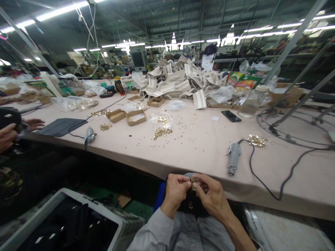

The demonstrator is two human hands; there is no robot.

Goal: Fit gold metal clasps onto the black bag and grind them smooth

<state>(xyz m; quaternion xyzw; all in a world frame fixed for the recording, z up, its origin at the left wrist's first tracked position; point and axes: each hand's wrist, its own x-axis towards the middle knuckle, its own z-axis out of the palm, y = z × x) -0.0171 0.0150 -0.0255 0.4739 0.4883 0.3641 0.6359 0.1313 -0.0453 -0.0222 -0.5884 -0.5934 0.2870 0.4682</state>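
Observation:
My left hand and my right hand meet below the table's front edge, over my lap. Both pinch a small gold metal fitting between their fingertips. A black item lies under the hands on my lap; what it is I cannot make out. A grey electric screwdriver with a black cable lies on the table just beyond my right hand. A heap of gold fittings lies further out on the table.
The long pinkish table carries small cardboard boxes, a black phone, a second screwdriver, a clear jar and a pile of striped fabric pieces. Another person's hands are at far left. A crate stands lower left.

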